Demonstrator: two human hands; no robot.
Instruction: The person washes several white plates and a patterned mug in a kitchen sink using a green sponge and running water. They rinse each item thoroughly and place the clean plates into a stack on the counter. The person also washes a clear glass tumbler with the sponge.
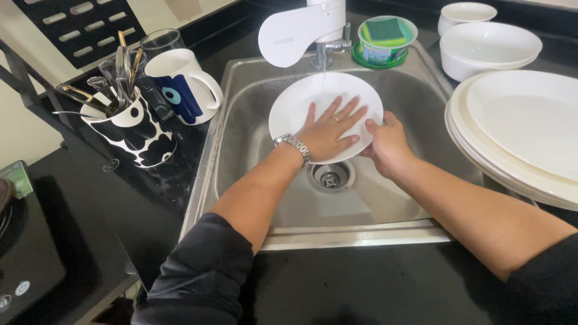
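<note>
Nearest the camera, two forearms in pushed-up dark sleeves reach over the black counter [373, 283] into a steel sink [241, 102]. The left hand [330, 129], with a metal watch [295, 146] on its wrist and a ring on one finger, lies flat with fingers spread against the face of a white plate [301, 102]. The right hand [385, 141] grips that plate's right rim, thumb on the front edge; the fingers behind it are hidden, so how far they wrap round cannot be told. The plate is held tilted over the drain [330, 176], near the middle of the sink, under a thin stream of water from the white tap [298, 33]. To the right, a stack of large white plates [524, 126] sits on the counter, with white bowls [487, 48] beyond. To the left stand a black-and-white patterned holder [135, 129] full of cutlery, a white mug [180, 84] with blue marks, and a clear glass [161, 42]. Behind the tap, a round tub [385, 51] holds a green and yellow sponge [384, 29].
</note>
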